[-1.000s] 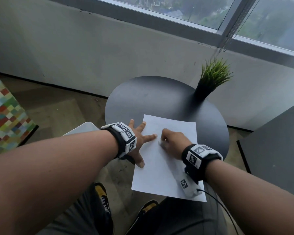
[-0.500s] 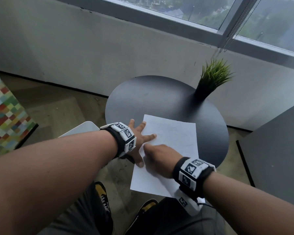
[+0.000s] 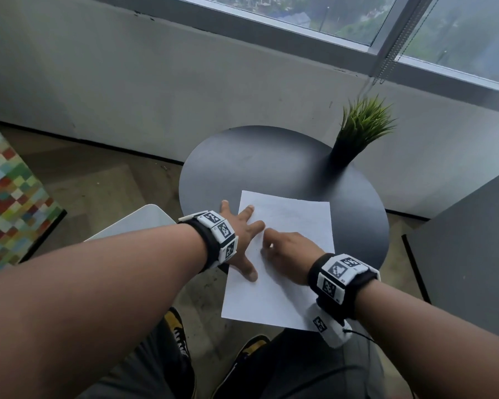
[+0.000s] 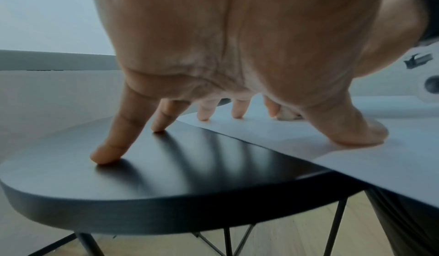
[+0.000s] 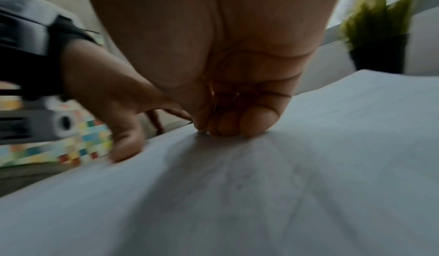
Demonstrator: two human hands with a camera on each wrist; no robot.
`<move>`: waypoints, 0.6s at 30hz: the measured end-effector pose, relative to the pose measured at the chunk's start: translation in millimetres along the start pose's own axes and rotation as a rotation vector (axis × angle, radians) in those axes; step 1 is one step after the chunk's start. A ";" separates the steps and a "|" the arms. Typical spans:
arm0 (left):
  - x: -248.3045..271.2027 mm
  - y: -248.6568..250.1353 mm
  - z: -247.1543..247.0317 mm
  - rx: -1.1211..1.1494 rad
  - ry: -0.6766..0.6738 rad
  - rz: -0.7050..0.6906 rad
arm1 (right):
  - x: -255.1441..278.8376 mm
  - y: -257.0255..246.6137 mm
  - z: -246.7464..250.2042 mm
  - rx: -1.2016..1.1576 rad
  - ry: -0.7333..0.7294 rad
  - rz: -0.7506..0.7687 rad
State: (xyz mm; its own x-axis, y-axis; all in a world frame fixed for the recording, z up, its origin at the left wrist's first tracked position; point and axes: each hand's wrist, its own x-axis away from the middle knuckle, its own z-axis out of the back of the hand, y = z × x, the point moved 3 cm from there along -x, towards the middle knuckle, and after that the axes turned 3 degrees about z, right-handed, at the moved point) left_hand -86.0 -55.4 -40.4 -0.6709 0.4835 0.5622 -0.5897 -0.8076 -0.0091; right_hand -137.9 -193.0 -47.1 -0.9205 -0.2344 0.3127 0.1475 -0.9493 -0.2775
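A white sheet of paper (image 3: 297,223) lies on a round black table (image 3: 257,162), its near end hanging over the table's edge. My left hand (image 3: 241,234) is spread flat. Its thumb and two fingertips press the paper's (image 4: 356,156) left edge, and the other two fingers touch the bare tabletop (image 4: 166,166). My right hand (image 3: 288,254) sits mid-sheet, close to the left index finger. Its fingers (image 5: 237,125) are curled, and the tips pinch a small whitish object (image 4: 287,115) against the paper (image 5: 261,185). Faint pencil marks show on the sheet.
A green plant in a black pot (image 3: 357,133) stands at the table's far right edge. A white seat (image 3: 133,223) is left of the table, a colourful checkered block (image 3: 9,197) further left, and a grey cabinet (image 3: 473,240) to the right. My shoes (image 3: 179,338) are below.
My right hand slid across the paper toward me and to the left, then back a little toward the left index finger. The left hand and the sheet stayed put.
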 end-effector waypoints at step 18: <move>-10.8 -7.3 -7.5 -0.008 -0.040 -0.005 | -0.9 2.8 2.3 0.006 0.065 0.000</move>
State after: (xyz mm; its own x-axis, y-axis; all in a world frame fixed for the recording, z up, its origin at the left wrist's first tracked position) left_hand -77.8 -52.2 -52.6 -0.6496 0.4731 0.5951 -0.5965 -0.8025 -0.0131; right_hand -135.8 -196.0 -46.1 -0.9421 -0.2203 0.2528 0.1493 -0.9506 -0.2720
